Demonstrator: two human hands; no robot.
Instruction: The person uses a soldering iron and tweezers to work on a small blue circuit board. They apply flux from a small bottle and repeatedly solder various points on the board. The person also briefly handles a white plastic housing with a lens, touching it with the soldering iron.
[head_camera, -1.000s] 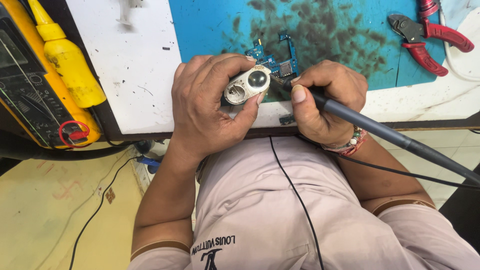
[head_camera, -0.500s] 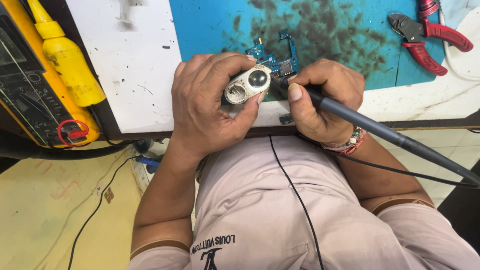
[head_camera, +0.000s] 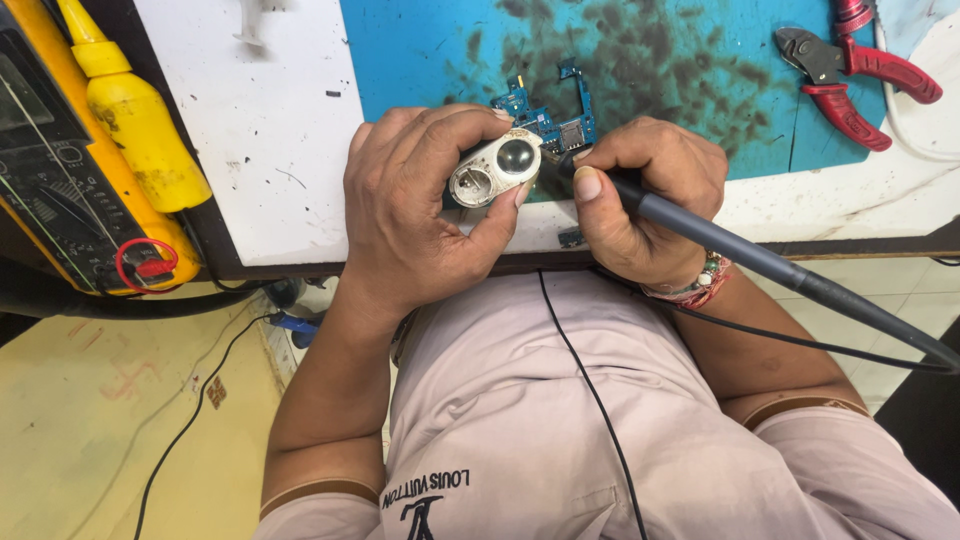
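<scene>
Head cam looking straight down, and the blue mat (head_camera: 680, 70) on the table (head_camera: 270, 150) is the thing to orient by. Left hand (head_camera: 425, 205) sits at the mat's near edge, fingers curled tight around a small silver double-lens loupe (head_camera: 495, 168), holding it right over a little blue circuit board (head_camera: 550, 115) that lies on the mat. Right hand (head_camera: 645, 200) is just beside it, also at the near edge, closed in a pen grip on a dark soldering iron (head_camera: 720, 240). The tip end points in toward the board, but the loupe and the fingers hide it, so can't tell if it touches. The iron's handle runs off away from the mat toward the person's right. Red-handled pliers (head_camera: 850, 75) lie on the mat's far right corner. Well off the mat's left side there's a yellow squeeze bottle (head_camera: 135, 115), and next to it a yellow multimeter (head_camera: 70, 190).
</scene>
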